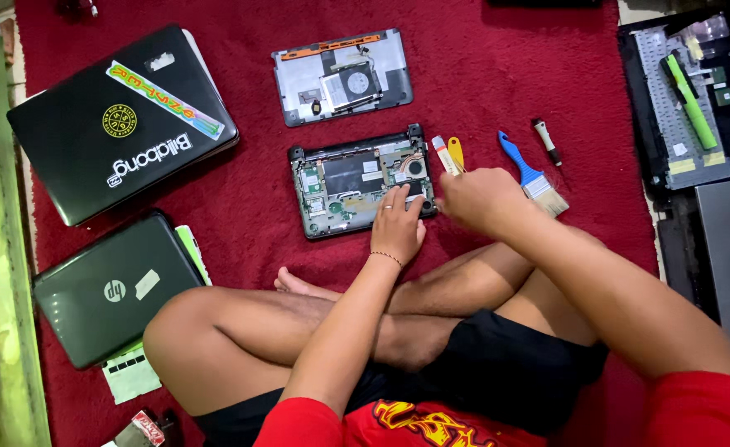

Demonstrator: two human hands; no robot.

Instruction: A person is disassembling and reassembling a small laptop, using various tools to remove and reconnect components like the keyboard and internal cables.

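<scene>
- The opened netbook base (356, 189) lies flat on the red carpet (505, 91), just beyond the person's crossed legs, with its circuit board, fan and cables bare to view.
- The left hand (398, 225) rests on the near right part of that base, fingers spread fairly flat and fingertips touching the exposed board; it grips nothing.
- The right hand (481, 199) hangs just right of the base, near its right edge; it is blurred, the fingers look curled inward, and I cannot tell whether they pinch anything small.
- Judged by its look, the base is light and stiff in its plastic shell but fragile inside: the board, thin cables and fan would take pressure badly, so the rim of the shell and the hinge corners are the safer places to hold.
- Just right of the base lie a small yellow pry tool (456, 153), a blue-handled paintbrush (532, 175) and a short dark-and-white tool (546, 141).
- Farther off, the removed grey cover panel (342, 76) lies inner side up.
- On the left lie two closed black laptops, one far (116, 124) and one near (112, 290).
- On the right edge sits another stripped chassis with a green tool (689, 101) on it.
</scene>
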